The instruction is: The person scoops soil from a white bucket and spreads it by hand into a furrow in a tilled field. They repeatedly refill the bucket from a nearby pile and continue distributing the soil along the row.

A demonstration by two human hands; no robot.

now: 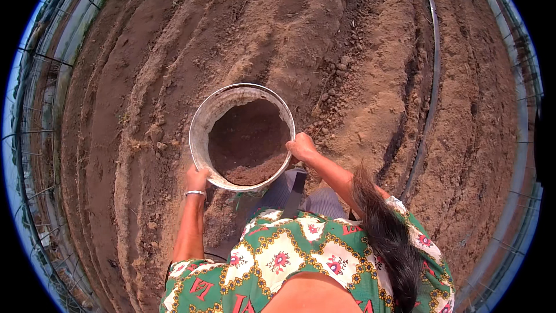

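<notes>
A white bucket (200, 137) with a dirt-smeared inner wall is held in front of my body above the soil. Dark brown, crumbly soil-like material (249, 139) fills its lower part and lies higher on the side closest to me. My left hand (197, 178), with a silver bracelet at the wrist, grips the rim at the lower left. On the right side, my right hand (302, 147) is closed over the rim. The undersides of both grips are hidden.
Ridged, tilled soil (304, 43) stretches around me, with small clods (336, 78) in a furrow to the right. A pale irrigation hose (435, 52) runs lengthwise farther right. Curved metal framing (19, 134) borders the plot at left, and a similar frame (521, 108) at right.
</notes>
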